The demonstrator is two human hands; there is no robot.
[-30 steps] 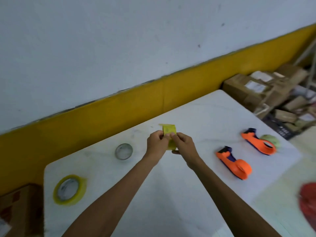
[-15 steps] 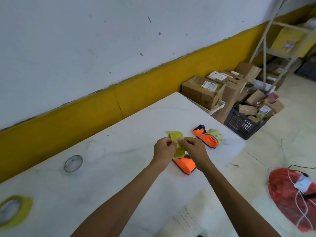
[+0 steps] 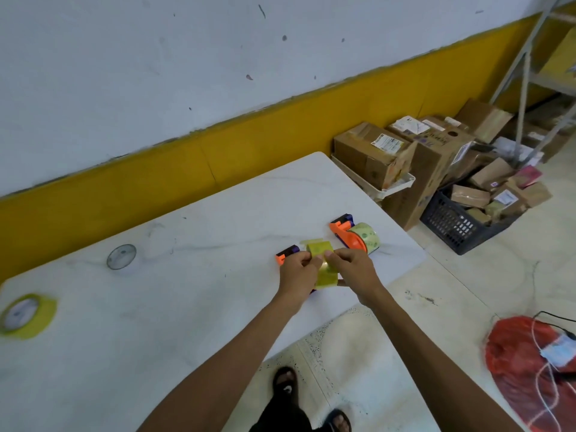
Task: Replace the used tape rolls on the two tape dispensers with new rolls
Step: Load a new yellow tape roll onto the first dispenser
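Marble-white table (image 3: 156,322) lay under my arms. My left hand (image 3: 296,275) and right hand (image 3: 353,271) pinched a yellow tape roll (image 3: 322,263) between them, just over one orange dispenser (image 3: 285,255). Beyond, right, the second dispenser (image 3: 347,236) carried its roll. Far right, cardboard boxes (image 3: 389,160) bore shipping labels too small to read, below the yellow-banded wall (image 3: 249,141).
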